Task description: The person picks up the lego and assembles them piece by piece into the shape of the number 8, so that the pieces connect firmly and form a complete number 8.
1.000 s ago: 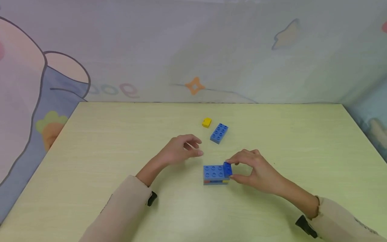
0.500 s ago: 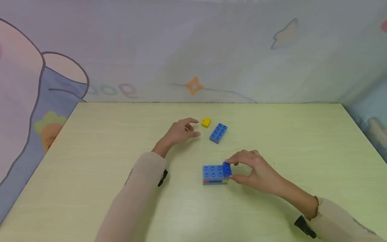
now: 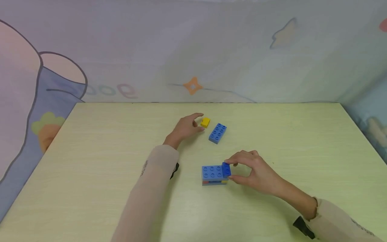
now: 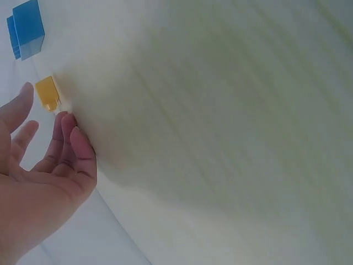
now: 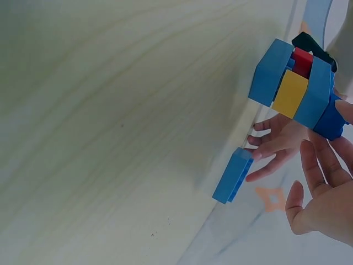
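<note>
My left hand [image 3: 187,127] reaches toward a small yellow brick [image 3: 205,122], its thumb and fingers spread apart on either side with a gap to it. In the left wrist view that yellow brick [image 4: 47,93] lies just beyond the fingertips. My right hand [image 3: 257,173] pinches a dark blue brick [image 3: 226,170] between thumb and fingers at the right end of a brick stack [image 3: 212,172]. From the right wrist view, the stack has two light blue bricks [image 5: 270,72] with a yellow brick [image 5: 290,94] and a red brick [image 5: 302,62] sandwiched between them.
A loose light blue brick [image 3: 217,133] with several studs lies right of the yellow brick, behind the stack. The pale wooden table [image 3: 121,134] ends at a printed backdrop [image 3: 229,50].
My left hand has moved away from beside the stack, forward to the yellow brick. The right hand keeps its pinch on the dark blue brick, nearly still.
</note>
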### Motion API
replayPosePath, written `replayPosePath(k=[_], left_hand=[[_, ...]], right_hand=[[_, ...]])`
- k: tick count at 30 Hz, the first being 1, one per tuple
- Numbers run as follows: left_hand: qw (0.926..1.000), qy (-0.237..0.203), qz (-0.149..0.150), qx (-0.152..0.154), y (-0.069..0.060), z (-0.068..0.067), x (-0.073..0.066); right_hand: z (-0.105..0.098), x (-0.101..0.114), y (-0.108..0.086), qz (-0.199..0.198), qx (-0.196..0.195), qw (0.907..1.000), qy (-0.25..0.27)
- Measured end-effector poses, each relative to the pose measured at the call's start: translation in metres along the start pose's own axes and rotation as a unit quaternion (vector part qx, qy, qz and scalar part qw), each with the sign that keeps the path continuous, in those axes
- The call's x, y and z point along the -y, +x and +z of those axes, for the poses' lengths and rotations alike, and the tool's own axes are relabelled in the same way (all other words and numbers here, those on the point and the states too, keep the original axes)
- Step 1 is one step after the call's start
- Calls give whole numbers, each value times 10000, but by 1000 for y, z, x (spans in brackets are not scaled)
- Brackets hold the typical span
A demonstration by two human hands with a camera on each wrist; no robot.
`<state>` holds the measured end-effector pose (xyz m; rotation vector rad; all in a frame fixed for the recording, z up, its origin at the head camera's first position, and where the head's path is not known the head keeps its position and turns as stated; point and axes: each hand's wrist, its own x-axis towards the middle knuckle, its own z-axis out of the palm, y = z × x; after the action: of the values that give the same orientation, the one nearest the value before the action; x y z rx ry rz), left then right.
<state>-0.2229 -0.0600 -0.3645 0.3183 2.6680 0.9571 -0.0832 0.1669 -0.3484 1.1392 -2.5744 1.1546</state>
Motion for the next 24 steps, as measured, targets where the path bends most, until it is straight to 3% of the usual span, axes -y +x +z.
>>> replayPosePath(k=[13, 24], left_hand=[[9974, 676, -55, 231, 6, 5, -5], [9989, 434, 24, 145, 0, 6, -3]], right_hand=[[0, 1, 1, -21, 27, 10000, 30], [-1, 1, -1, 68, 43, 10000, -9]])
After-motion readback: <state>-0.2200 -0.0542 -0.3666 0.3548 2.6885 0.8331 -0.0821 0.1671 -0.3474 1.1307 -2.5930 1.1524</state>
